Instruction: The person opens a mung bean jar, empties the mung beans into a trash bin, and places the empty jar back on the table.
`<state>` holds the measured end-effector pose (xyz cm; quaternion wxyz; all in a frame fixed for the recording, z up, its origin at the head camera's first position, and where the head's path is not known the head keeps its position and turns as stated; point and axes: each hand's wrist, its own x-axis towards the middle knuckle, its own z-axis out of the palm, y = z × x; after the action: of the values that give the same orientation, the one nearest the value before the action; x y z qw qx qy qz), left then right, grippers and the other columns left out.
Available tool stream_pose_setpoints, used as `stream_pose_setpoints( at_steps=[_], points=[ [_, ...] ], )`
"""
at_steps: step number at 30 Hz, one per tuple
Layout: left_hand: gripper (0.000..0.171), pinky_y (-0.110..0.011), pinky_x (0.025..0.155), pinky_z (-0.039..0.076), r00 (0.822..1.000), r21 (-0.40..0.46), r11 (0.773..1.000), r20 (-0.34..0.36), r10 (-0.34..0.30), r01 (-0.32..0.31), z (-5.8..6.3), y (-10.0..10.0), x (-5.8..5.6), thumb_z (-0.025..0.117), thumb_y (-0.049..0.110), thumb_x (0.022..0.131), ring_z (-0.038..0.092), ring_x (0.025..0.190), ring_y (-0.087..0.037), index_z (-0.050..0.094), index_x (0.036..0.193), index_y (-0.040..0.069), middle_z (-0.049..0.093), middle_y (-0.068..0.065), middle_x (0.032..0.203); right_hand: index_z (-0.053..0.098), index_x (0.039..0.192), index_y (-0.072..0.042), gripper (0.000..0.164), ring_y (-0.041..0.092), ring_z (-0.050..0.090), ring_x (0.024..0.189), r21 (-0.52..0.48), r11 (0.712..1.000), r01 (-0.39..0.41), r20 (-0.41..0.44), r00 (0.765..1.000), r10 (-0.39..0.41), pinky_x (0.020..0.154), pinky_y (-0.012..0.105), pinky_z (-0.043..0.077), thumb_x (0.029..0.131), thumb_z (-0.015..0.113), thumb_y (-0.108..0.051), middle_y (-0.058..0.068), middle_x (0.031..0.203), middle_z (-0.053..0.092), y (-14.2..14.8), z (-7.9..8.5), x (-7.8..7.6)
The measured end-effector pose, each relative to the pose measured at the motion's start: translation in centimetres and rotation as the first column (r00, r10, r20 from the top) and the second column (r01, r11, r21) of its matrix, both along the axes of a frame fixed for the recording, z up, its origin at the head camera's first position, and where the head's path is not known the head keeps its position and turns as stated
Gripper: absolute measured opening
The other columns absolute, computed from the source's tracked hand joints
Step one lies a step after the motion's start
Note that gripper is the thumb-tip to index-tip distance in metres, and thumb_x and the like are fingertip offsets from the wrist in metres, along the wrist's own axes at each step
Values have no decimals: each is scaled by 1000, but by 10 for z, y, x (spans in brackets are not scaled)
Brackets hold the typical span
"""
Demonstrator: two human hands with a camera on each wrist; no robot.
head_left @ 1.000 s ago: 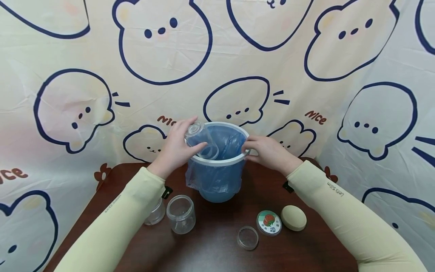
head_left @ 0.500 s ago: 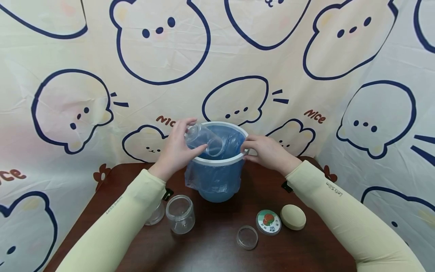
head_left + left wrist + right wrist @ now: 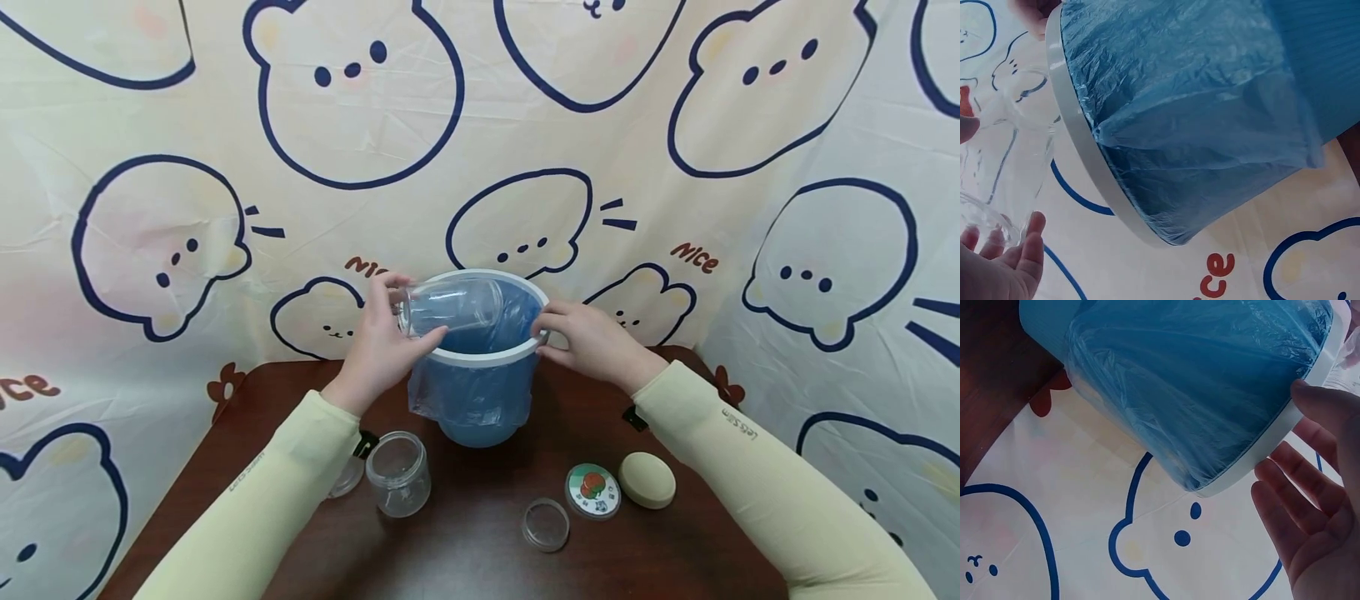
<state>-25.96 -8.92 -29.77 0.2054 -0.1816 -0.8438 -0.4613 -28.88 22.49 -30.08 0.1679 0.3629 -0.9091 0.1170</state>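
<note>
My left hand holds a clear jar between thumb and fingers, over the mouth of a blue bin. The jar lies almost level, its base toward the palm, and looks see-through. In the left wrist view, fingers of the left hand curl under the jar, beside the white rim. My right hand grips the right side of that rim; in the right wrist view its thumb lies over the edge. A blue plastic bag lines the bin and folds down outside.
On the brown table, another clear jar stands left of the bin, with a further clear container partly behind the left sleeve. Front right lie a clear lid, a round tomato-picture lid and a beige round object. Printed cloth hangs behind.
The jar in my left hand has swung from tilted down into the bin to nearly level, its far end rising. My right hand stays on the rim.
</note>
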Motion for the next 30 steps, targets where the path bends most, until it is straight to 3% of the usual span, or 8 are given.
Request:
stream_pose_setpoints(
  at_steps=[7, 13, 18, 25, 30],
  points=[
    [91, -54, 111, 46, 999, 41, 999, -47, -16, 18, -12, -5, 4, 86, 11, 83, 55, 129, -35, 26, 150, 8, 40, -18, 144, 72, 114, -17, 26, 19, 67, 100, -17, 1000, 8, 2, 1000, -8, 90, 39, 60, 91, 81, -23, 4, 118, 68, 3, -6, 3],
    [85, -50, 93, 58, 997, 58, 998, -78, -6, 11, -22, -9, 8, 86, 10, 83, 61, 126, -31, 36, 152, 10, 36, -17, 135, 70, 122, -15, 34, 22, 66, 111, -25, 1000, -13, 14, 1000, 14, 96, 42, 58, 91, 81, -22, 5, 126, 66, 7, -10, 6],
    [73, -53, 95, 57, 998, 116, 993, -62, 1, 7, -28, -12, 13, 84, 10, 84, 60, 131, -29, 45, 146, 10, 33, -14, 131, 68, 130, -13, 41, 23, 65, 116, -33, 999, -13, 52, 999, 15, 98, 44, 57, 92, 80, -24, 6, 131, 64, 9, -10, 11],
    [73, -54, 103, 45, 990, 105, 993, -122, 73, -60, -38, -15, 21, 88, 15, 82, 37, 130, -28, 48, 143, 11, 37, -14, 132, 64, 136, -19, 46, 23, 62, 123, -50, 997, 54, 102, 994, -49, 103, 46, 54, 94, 77, -31, 3, 137, 62, 20, -10, 24],
    [72, -45, 93, 36, 982, 97, 990, -152, 113, -99, -45, -21, 28, 89, 15, 80, 35, 123, -25, 52, 141, 11, 45, -14, 132, 65, 135, -19, 43, 22, 62, 122, -102, 991, 89, 89, 993, -80, 102, 47, 54, 95, 76, -31, 2, 133, 63, 32, -11, 40]
  ],
)
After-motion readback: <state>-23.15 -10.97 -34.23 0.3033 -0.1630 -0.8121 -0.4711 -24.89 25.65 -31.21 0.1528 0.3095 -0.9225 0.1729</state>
